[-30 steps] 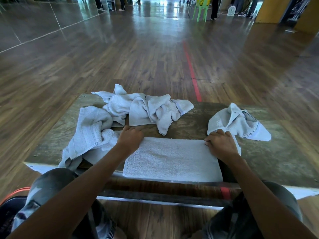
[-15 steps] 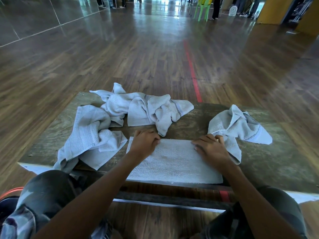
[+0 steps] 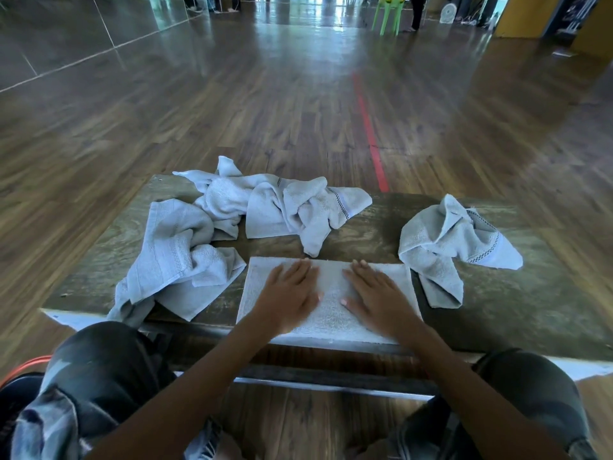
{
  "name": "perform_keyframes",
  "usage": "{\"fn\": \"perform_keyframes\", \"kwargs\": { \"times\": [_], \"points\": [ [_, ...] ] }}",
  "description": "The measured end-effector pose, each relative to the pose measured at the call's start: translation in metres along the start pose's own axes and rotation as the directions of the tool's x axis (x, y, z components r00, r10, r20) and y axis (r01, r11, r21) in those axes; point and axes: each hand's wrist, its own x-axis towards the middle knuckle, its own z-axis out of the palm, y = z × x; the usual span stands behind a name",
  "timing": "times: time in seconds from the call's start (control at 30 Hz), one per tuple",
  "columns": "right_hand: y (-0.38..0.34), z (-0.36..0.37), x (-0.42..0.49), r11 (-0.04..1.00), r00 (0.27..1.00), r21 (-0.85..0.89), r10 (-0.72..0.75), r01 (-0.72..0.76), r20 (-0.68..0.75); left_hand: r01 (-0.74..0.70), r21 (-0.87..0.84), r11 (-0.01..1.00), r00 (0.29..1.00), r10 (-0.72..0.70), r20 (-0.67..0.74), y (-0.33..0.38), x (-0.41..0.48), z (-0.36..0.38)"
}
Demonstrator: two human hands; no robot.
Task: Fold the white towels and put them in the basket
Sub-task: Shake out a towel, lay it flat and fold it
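Wood table bears towels on glossy floor, perhaps a hall.

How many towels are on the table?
4: flat towel under left hand and right hand; crumpled towel at right; draped towel at left front edge; back heap, possibly hiding another.

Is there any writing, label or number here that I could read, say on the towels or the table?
None can be read.
The flat towel, the crumpled towels and the table show no writing.
A yellow patch on the far green chair is too blurred to tell.
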Motion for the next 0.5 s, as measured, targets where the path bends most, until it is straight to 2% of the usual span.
{"fn": "perform_keyframes", "kwargs": {
  "times": [0.1,0.23,0.33,0.4,0.5],
  "points": [
    [0.003,0.001,-0.003,0.996,0.996,-0.079,0.047,-0.041,0.075,0.066,0.075,0.995,0.996,-0.071,0.06,-0.008,-0.002,0.009],
    [0.018,-0.008,-0.011,0.983,0.988,-0.114,0.147,-0.141,0.046,0.114,0.134,0.984,0.99,-0.124,0.062,-0.017,0.005,0.006],
    [0.032,-0.019,-0.013,0.937,0.983,-0.299,0.184,-0.182,-0.023,0.139,0.15,0.979,0.988,-0.147,0.048,-0.006,0.005,-0.004],
    [0.043,-0.029,-0.011,0.899,0.976,-0.379,0.212,-0.218,-0.057,0.1,0.095,0.99,0.995,-0.102,0.017,0.018,0.002,-0.01],
    [0.053,-0.042,-0.01,0.864,0.971,-0.448,0.233,-0.229,-0.048,-0.049,-0.127,0.991,0.996,0.039,-0.077,0.065,-0.003,-0.007]
  ]
}}
